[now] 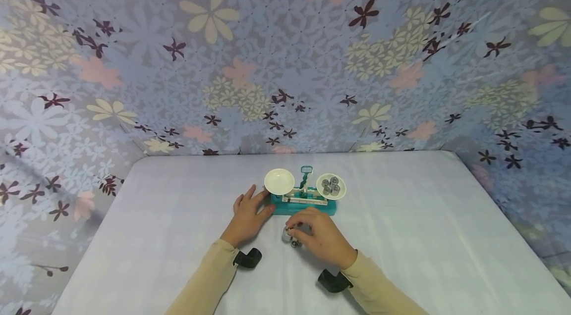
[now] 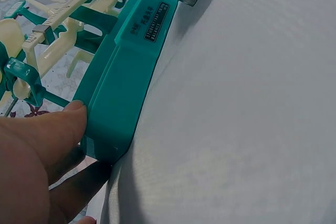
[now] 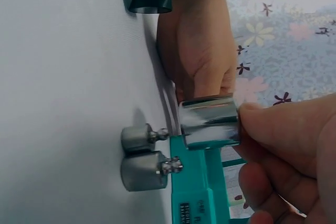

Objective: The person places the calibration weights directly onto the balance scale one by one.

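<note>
A teal balance scale with two white pans stands on the table. My left hand holds the left end of its base, thumb and fingers against the edge in the left wrist view. Between the thumb and fingers of my right hand is a large shiny metal weight, pinched at its end in front of the scale. Close by, two smaller knobbed weights, a larger one and a smaller one, stand side by side on the table. Several weights lie in the right pan; the left pan holds nothing.
A pale cloth covers the table, whose back edge meets a flower-patterned wall covering. Black wrist mounts sit at the left wrist and the right wrist.
</note>
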